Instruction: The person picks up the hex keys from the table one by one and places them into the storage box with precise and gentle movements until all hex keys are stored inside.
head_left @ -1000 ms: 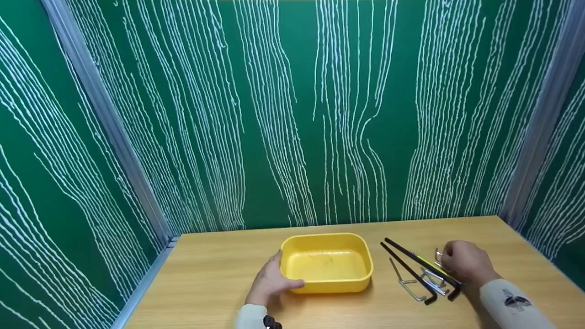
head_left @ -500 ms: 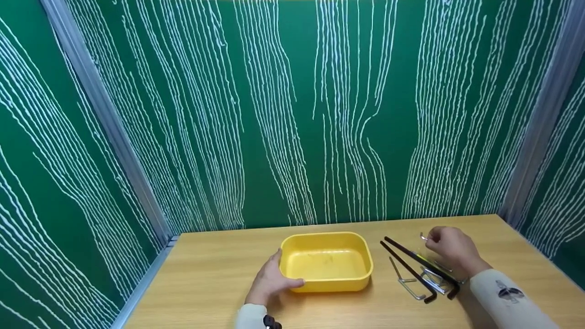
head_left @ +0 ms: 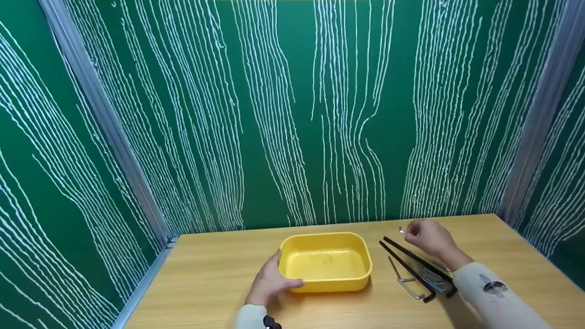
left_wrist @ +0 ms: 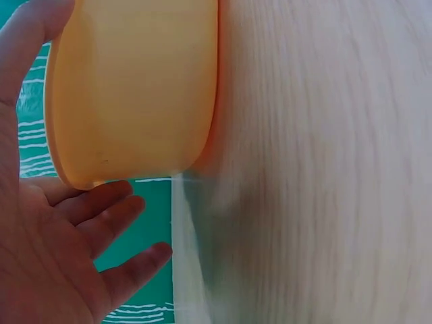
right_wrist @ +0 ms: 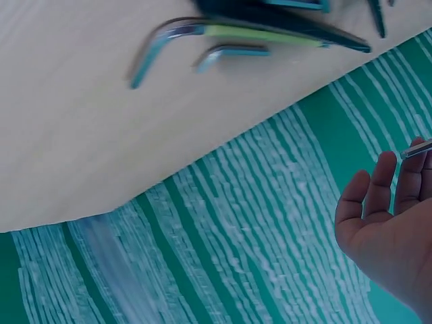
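Note:
A yellow plastic bin [head_left: 324, 287] stands on the table, with nothing in it. My left hand [head_left: 269, 279] holds its left end, thumb along the front rim and fingers at the side wall. From the left wrist view, the left hand [left_wrist: 61, 250] has its fingers against the bin's end wall [left_wrist: 135, 88]. My right hand [head_left: 429, 236], raised behind the tools, pinches a small silver hex key [head_left: 401, 230]. Part of that hex key [right_wrist: 417, 149] shows at the right edge of the right wrist view, beside the right hand's [right_wrist: 398, 223] fingers.
Right of the bin lie two long black hex keys [head_left: 408, 270]. Silver hex keys [head_left: 413, 292] lie beside and among them, partly behind the right forearm. One hex key [right_wrist: 263, 35] has a yellow-green sleeve. A green wall [head_left: 292, 137] with white lines rises behind the table [head_left: 210, 274].
My right hand has lifted the small hex key from the right of the pile and carried it left and toward the back. The left hand and bin stay in place.

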A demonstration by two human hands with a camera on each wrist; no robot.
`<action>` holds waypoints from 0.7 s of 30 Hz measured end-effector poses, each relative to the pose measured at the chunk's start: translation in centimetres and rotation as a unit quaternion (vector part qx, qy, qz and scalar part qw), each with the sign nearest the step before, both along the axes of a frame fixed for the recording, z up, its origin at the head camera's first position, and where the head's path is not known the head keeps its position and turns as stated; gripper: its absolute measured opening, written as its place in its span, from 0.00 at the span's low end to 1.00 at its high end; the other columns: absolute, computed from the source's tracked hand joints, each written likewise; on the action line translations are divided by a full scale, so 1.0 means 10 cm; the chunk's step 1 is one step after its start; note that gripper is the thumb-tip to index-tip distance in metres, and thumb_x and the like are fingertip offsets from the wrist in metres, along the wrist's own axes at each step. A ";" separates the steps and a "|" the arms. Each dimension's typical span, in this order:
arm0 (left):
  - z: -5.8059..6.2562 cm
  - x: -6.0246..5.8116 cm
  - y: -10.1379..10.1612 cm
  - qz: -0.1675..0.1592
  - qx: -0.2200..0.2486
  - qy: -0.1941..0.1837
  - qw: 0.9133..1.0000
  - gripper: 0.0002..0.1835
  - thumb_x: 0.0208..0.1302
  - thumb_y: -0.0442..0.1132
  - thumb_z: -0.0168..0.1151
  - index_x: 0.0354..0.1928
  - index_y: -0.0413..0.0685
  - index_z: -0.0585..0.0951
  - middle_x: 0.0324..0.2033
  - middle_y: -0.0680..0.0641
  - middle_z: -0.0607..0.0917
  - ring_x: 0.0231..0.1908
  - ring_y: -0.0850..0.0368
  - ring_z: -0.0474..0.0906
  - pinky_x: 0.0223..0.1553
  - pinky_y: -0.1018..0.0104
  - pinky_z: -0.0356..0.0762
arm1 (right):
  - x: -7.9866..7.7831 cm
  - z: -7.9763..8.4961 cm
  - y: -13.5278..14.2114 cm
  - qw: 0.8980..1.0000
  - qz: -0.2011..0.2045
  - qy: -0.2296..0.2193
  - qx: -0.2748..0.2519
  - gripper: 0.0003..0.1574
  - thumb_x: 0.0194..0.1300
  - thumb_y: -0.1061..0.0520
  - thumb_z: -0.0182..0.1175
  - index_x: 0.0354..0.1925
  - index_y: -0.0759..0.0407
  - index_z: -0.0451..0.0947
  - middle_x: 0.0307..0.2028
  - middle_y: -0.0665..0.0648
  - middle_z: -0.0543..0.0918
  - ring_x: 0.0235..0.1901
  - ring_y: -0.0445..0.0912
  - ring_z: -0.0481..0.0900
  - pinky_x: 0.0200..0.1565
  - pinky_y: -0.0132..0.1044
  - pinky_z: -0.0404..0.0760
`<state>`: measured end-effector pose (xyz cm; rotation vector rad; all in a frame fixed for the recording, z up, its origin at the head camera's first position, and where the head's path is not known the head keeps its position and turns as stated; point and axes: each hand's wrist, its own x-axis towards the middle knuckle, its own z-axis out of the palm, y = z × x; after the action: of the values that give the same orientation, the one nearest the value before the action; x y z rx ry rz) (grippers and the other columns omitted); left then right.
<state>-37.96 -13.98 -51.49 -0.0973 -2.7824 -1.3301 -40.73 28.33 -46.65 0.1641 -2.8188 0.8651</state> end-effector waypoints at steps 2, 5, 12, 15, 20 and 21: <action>0.00 -0.01 0.00 0.004 0.007 -0.006 1.000 0.67 0.12 0.65 0.73 0.65 0.50 0.57 0.58 0.49 0.68 0.51 0.53 0.67 0.59 0.50 0.59 | -0.01 0.04 -0.08 1.000 0.006 0.006 0.004 0.05 0.53 0.56 0.55 0.28 0.54 0.76 0.26 0.53 0.76 0.23 0.45 0.70 0.21 0.33 0.69; 0.00 -0.01 0.00 0.006 0.013 -0.012 1.000 0.67 0.12 0.64 0.73 0.65 0.51 0.57 0.58 0.49 0.68 0.51 0.53 0.67 0.59 0.49 0.58 | -0.02 0.08 -0.19 1.000 0.014 0.011 0.008 0.04 0.52 0.55 0.55 0.27 0.53 0.75 0.26 0.52 0.76 0.23 0.44 0.70 0.21 0.33 0.69; -0.02 -0.01 0.02 0.009 0.019 -0.022 1.000 0.64 0.16 0.60 0.75 0.65 0.52 0.56 0.59 0.50 0.67 0.52 0.53 0.66 0.59 0.49 0.58 | -0.06 0.13 -0.41 0.999 0.021 0.009 0.022 0.02 0.52 0.54 0.57 0.25 0.50 0.75 0.25 0.51 0.75 0.23 0.44 0.69 0.22 0.32 0.70; -0.02 -0.02 0.02 0.010 0.018 -0.019 1.000 0.63 0.17 0.59 0.75 0.65 0.52 0.57 0.59 0.50 0.67 0.52 0.53 0.66 0.59 0.49 0.58 | -0.08 0.14 -0.51 0.999 0.028 0.005 0.020 0.02 0.52 0.54 0.57 0.25 0.50 0.75 0.25 0.51 0.75 0.24 0.44 0.69 0.23 0.32 0.70; 0.00 -0.02 0.01 0.010 0.010 -0.010 1.000 0.64 0.15 0.61 0.74 0.64 0.52 0.57 0.58 0.49 0.68 0.50 0.53 0.67 0.58 0.50 0.60 | -0.11 0.12 -0.66 0.999 0.042 0.003 0.008 0.03 0.52 0.54 0.57 0.24 0.50 0.75 0.25 0.50 0.75 0.24 0.44 0.70 0.23 0.32 0.71; 0.01 -0.02 0.02 0.011 0.007 -0.009 1.000 0.65 0.14 0.62 0.74 0.64 0.52 0.57 0.58 0.49 0.68 0.50 0.53 0.67 0.59 0.51 0.60 | -0.12 0.11 -0.68 0.999 0.042 0.002 0.005 0.03 0.52 0.54 0.58 0.24 0.49 0.75 0.24 0.50 0.75 0.24 0.44 0.70 0.23 0.32 0.71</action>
<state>-38.14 -13.80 -51.41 -0.0554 -2.7804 -1.3516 -41.94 21.51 -45.52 0.2887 -2.8309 0.8657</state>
